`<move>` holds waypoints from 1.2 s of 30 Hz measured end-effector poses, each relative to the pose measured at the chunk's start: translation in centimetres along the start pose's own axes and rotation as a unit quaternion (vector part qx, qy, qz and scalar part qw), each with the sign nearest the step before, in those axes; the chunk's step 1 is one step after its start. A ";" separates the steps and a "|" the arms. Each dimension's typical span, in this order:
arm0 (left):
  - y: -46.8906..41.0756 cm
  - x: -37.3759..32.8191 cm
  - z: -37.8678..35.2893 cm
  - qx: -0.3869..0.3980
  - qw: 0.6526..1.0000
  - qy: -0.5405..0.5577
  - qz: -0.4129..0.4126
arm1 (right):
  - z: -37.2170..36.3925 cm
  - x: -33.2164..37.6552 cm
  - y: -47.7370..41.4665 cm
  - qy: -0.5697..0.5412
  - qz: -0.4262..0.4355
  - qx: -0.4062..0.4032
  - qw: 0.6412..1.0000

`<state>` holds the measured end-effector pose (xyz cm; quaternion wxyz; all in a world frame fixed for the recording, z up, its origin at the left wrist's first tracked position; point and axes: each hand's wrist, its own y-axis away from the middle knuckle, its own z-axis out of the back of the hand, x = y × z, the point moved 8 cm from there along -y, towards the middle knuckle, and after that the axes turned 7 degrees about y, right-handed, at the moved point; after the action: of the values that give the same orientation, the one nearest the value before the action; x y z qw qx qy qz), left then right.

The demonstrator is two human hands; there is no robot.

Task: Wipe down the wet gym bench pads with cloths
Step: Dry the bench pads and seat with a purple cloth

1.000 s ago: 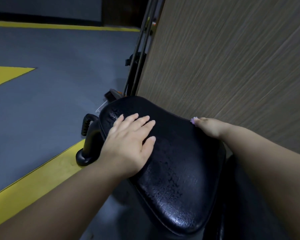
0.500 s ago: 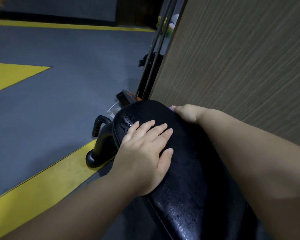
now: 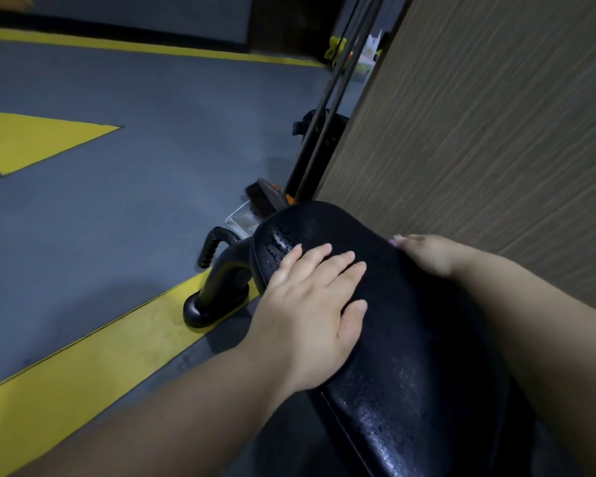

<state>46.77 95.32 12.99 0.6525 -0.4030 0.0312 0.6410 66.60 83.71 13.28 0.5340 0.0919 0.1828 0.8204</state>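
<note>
Pad (image 3: 410, 304) beaded wet, no cloth seen: wipe pending | ur L hand (image 3: 310, 304) flat on pad, holds nothing | R hand (image 3: 427, 253) at pad's far edge, grip unclear

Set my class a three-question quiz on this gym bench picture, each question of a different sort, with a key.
1. True or false: the left hand holds a cloth against the bench pad.
2. What stands just beyond the right hand? A) wood-grain panel B) mirror C) window
3. Fill in: the floor line under the bench foot is coloured ___.

Key: 1 false, the hand lies bare and flat on the wet pad; 2 A; 3 yellow.
</note>
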 end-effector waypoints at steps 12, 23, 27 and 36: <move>0.0 0.1 0.1 -0.002 1.000 0.016 0.000 | 2.1 11.0 -2.9 -0.014 0.104 -0.018 0.994; 0.4 0.1 0.4 0.013 1.000 0.014 0.004 | 0.5 3.0 -1.5 -0.089 -0.006 0.003 0.996; 0.5 0.2 0.3 0.009 1.000 0.014 0.004 | 1.3 5.2 -1.3 -0.078 0.007 0.006 0.997; 0.5 0.2 0.3 -0.008 1.000 0.022 -0.002 | 2.4 13.0 -2.5 -0.137 0.127 -0.043 0.982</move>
<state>46.19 95.61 12.85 0.6497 -0.4225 0.0391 0.6307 64.18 96.95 13.91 0.4493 0.2029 0.0596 0.8680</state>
